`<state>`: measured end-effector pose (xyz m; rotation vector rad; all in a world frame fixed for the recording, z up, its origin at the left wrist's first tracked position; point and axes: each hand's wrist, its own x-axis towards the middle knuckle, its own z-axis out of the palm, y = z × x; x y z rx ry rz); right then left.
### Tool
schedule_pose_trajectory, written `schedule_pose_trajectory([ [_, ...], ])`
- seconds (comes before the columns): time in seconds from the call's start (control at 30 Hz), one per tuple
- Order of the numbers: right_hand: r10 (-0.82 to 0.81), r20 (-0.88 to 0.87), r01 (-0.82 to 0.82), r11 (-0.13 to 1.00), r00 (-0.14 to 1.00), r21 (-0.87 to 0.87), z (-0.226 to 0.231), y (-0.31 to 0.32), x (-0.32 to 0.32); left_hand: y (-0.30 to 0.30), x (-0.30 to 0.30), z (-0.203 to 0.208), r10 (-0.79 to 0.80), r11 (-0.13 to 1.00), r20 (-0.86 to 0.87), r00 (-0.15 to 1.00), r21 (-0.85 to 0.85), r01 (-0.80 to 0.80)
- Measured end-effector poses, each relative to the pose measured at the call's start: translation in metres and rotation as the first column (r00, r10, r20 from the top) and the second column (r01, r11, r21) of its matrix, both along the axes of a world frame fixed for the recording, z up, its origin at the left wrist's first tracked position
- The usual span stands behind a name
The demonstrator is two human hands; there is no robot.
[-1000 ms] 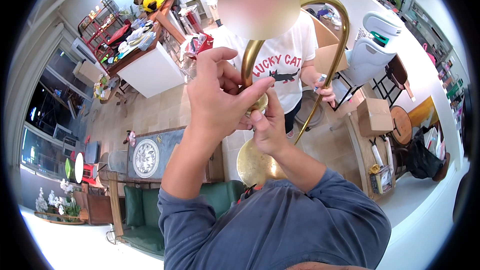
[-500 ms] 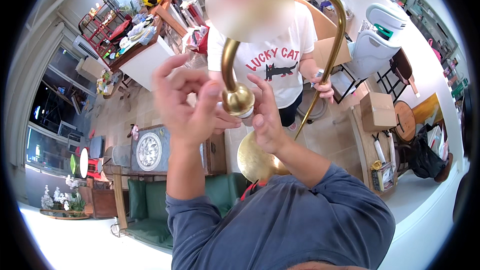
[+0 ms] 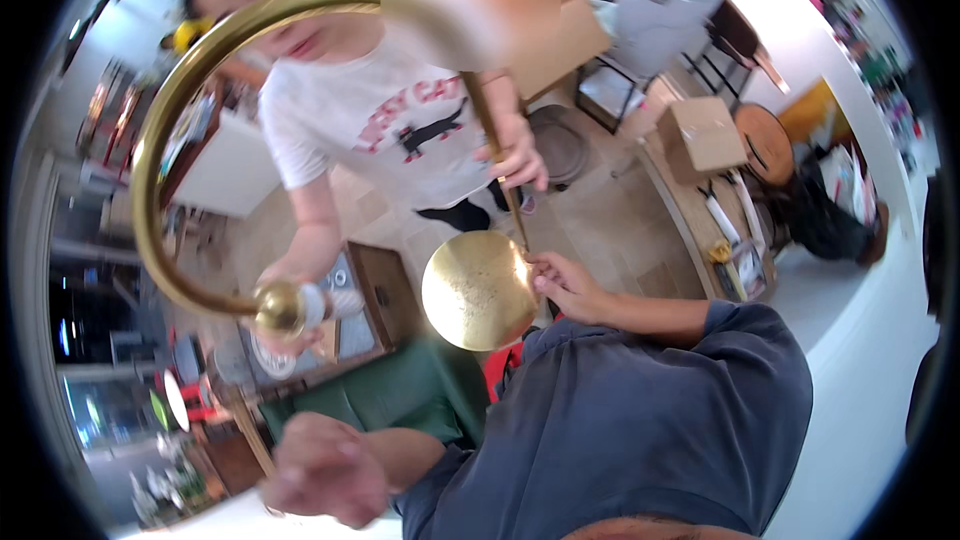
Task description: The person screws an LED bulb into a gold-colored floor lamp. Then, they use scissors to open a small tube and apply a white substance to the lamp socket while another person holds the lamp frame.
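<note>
A brass floor lamp (image 3: 150, 180) with a big curved neck spans the upper half of the view. My right hand (image 3: 568, 287) is closed on its thin pole, right beside the round brass base (image 3: 478, 292). Off at the lower left, my left hand (image 3: 330, 470) is away from the lamp and blurred, so its fingers do not read clearly. The other person's one hand (image 3: 285, 342) is at the ball-shaped brass end (image 3: 280, 310), by a white fitting (image 3: 313, 304). Their other hand (image 3: 520, 155) grips the pole higher up.
A green couch (image 3: 425, 385) and a wooden cabinet (image 3: 395, 290) stand to the left, near me. A cardboard box (image 3: 702, 135) sits on a wooden bench (image 3: 668, 195) to the right, with a round stool (image 3: 770, 143) behind it. The other person stands opposite, close by.
My hands have left the ball-shaped end; the left swung down and left, the right went to the pole by the base. The curved neck moved left, and the other person's hand is now at its end.
</note>
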<state>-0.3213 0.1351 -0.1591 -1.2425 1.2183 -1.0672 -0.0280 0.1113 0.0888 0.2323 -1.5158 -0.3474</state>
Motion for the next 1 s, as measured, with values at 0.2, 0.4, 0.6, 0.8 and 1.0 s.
schedule_pose_trajectory([
  [0.2,-0.335,0.091,0.314,0.931,0.938,0.187,-0.01,0.026,-0.055,-0.006,-0.076,-0.046,-0.398,0.901,0.26,0.88,0.294,0.32],
  [0.4,-0.239,-0.015,0.24,0.968,0.971,0.068,-0.02,-0.006,-0.121,-0.022,-0.163,-0.081,-0.612,0.713,0.346,0.711,0.631,0.307],
  [0.6,-0.222,-0.095,0.225,0.974,0.97,0.02,-0.025,-0.1,-0.23,-0.052,-0.268,-0.118,-0.57,0.518,0.282,0.772,0.852,0.072],
  [0.8,-0.098,-0.201,0.082,0.993,0.975,-0.089,0.001,-0.221,-0.312,-0.092,-0.355,-0.125,-0.415,0.473,0.319,0.852,0.875,-0.097],
  [1.0,0.107,-0.1,-0.123,0.976,0.989,-0.178,0.025,-0.355,-0.263,-0.127,-0.365,-0.137,-0.209,0.426,0.319,0.924,0.881,-0.208],
])
